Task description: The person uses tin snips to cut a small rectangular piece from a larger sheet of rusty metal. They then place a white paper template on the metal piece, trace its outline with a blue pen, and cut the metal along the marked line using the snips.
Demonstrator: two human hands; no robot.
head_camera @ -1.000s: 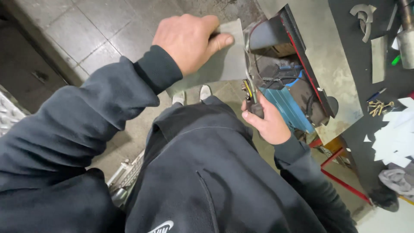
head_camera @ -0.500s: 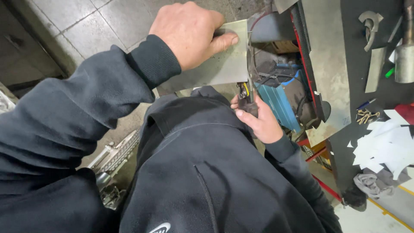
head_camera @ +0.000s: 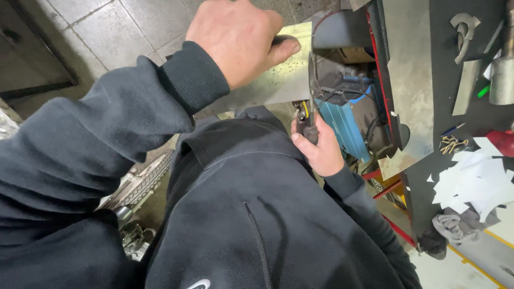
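My left hand [head_camera: 235, 40] grips the top edge of a thin grey metal sheet [head_camera: 273, 83] and holds it up in front of my chest. Below it, my right hand [head_camera: 321, 152] is closed around the dark handles of a pair of snips [head_camera: 308, 120]. The snips' blades point up into the sheet's right edge. Both arms are in dark fleece sleeves. My left hand and sleeve hide the sheet's left part.
A dark workbench [head_camera: 439, 69] runs along the right, carrying a flat metal plate [head_camera: 409, 80], cut metal pieces [head_camera: 463, 27], keys [head_camera: 452, 143] and white paper scraps [head_camera: 476, 182]. A blue box [head_camera: 348, 126] with cables sits under it. Grey tiled floor [head_camera: 107, 27] lies beyond.
The sheet and both hands sit higher and larger in view. My left hand keeps hold of the sheet and my right hand stays on the snips at its edge.
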